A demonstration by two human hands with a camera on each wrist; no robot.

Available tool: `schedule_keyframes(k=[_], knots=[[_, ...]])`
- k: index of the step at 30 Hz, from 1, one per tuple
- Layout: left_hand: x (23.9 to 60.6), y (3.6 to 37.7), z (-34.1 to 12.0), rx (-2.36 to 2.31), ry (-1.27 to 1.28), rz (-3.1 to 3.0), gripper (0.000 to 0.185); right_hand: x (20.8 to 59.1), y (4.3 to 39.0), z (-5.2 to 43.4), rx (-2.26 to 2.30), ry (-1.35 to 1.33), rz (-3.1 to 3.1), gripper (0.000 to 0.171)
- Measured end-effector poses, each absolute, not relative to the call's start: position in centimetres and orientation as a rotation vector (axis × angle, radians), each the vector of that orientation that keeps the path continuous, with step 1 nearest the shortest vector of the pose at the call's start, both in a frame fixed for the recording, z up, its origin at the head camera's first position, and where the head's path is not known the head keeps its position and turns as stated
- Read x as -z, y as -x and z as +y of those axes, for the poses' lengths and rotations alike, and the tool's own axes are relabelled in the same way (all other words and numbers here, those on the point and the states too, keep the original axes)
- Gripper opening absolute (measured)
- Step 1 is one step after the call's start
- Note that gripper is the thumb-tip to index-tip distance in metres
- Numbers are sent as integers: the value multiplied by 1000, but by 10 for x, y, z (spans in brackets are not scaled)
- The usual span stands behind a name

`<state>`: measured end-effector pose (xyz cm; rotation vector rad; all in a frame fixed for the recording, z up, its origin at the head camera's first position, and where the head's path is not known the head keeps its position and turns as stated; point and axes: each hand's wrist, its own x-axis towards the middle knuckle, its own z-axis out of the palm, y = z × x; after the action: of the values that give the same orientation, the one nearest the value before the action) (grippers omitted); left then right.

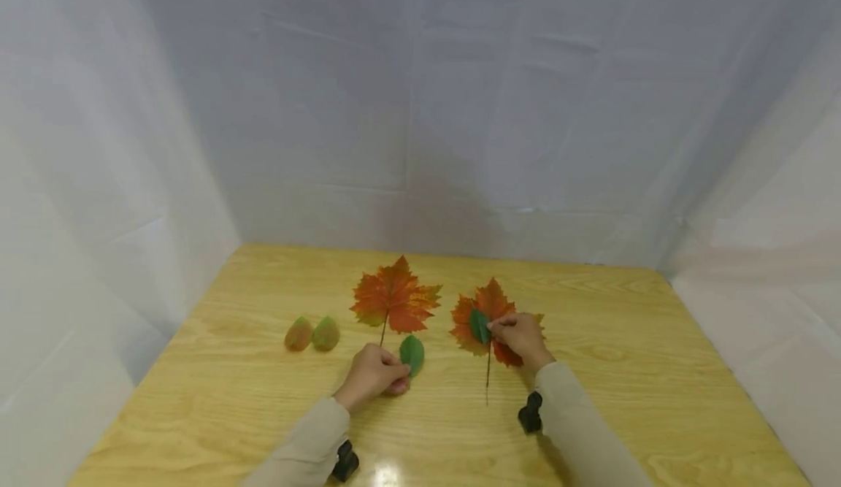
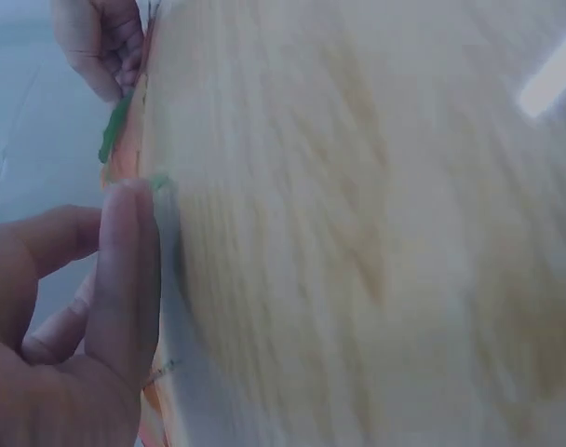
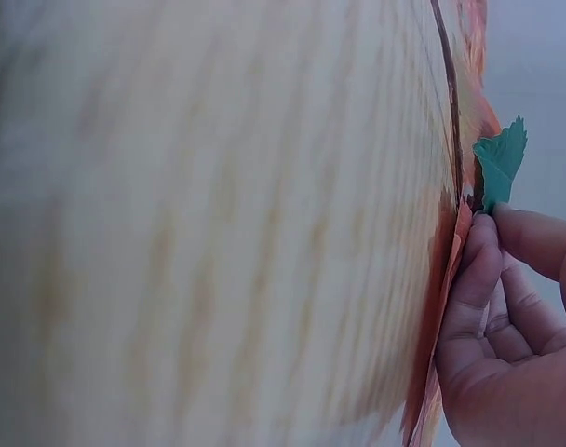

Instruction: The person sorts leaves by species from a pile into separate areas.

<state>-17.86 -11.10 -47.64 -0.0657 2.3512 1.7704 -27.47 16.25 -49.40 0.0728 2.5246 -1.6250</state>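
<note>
Presently pinching the left green leaf [image 1: 413, 352] by its lower end with thumb and fingers of the left hand [image 1: 371, 377], roughly midway between the left and right edges of the desk [image 1: 210, 399]. Likewise grasping the right green leaf [image 1: 479, 325] between the fingertips of the right hand [image 1: 522, 335], over the right orange leaf [image 1: 494, 298], with its stem [image 1: 488, 379] pointing away from the far edge. Working with the left orange leaf [image 1: 397, 297] lying toward the far edge, and two red-green leaves [image 1: 298, 334] side by side nearer the left edge. Wearing light sleeves [image 1: 578, 421].
</note>
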Motion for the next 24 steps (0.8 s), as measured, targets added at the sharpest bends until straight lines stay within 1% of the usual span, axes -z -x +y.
schedule_keyframes(k=[11,24], knots=[[481,179,-128,-1734,140,2262,14,494,277,167,1574,-59,2560,17],[484,181,-133,-1752,164,2211,14,498,275,163,1603,-57,2554,16]])
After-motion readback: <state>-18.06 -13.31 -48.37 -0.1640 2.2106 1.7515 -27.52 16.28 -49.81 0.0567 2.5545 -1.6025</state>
